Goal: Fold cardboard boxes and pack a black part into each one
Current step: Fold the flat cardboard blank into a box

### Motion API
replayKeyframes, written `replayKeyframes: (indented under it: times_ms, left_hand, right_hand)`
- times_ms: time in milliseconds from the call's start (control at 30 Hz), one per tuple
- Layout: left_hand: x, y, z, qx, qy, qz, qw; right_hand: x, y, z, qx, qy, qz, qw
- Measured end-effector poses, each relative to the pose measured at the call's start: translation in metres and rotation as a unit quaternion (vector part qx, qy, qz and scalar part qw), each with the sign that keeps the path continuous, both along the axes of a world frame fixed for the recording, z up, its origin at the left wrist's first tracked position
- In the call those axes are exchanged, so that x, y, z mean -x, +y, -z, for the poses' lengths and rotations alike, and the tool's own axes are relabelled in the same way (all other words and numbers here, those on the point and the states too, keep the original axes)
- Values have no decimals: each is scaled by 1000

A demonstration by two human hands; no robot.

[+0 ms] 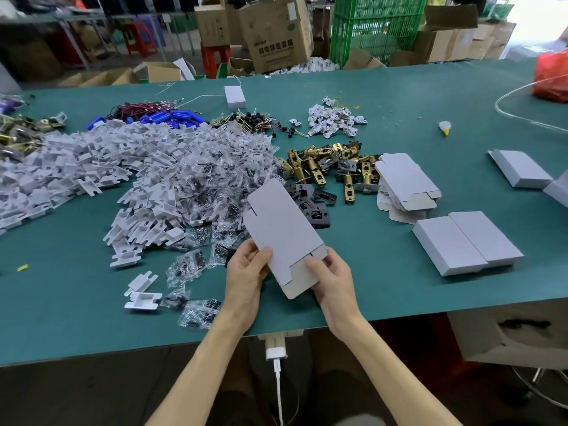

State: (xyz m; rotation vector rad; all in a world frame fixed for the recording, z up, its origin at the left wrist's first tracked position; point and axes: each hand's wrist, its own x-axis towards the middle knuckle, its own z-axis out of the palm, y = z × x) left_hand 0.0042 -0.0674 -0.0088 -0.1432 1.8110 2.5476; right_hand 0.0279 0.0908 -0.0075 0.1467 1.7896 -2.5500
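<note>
I hold a flat, unfolded white cardboard box blank (281, 229) tilted above the green table (76, 302). My left hand (246, 272) grips its lower left edge, thumb on top. My right hand (330, 276) pinches the lower right corner by the end flap. Black parts (313, 207) lie just behind the blank, partly hidden by it. A stack of flat box blanks (405, 182) sits to the right, and two folded white boxes (467, 241) lie side by side nearer the front right.
A big heap of white inserts (92, 167) and clear bagged small parts (221, 173) fills the left half. Brass latches (332, 164) lie in the middle. Another folded box (522, 167) is at the far right. The table's front edge runs just below my wrists.
</note>
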Motion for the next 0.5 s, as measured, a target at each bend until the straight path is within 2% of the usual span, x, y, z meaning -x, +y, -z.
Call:
replayKeyframes:
  times_ms: [267, 500]
  left_hand:
    - [-5, 1, -9, -28, -24, 1, 999]
    - [-6, 3, -12, -11, -25, 8, 1000]
  right_hand:
    - [2, 1, 5, -36, 21, -10, 999]
    - [0, 0, 4, -88, 39, -2, 995]
